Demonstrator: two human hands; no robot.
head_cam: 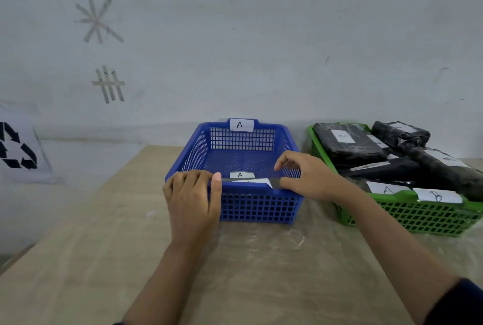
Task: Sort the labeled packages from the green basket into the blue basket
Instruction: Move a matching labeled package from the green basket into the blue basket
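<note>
At the centre of the frame the left hand [192,194] grips the near rim of the blue basket [287,141], fingers curled over it. The right hand [305,177] pinches a flat dark package [261,181] lying along that rim, long axis left to right. The basket floor behind is free. The green basket [407,216], right of the frame, holds more packages [350,141], nearer the right hand.
</note>
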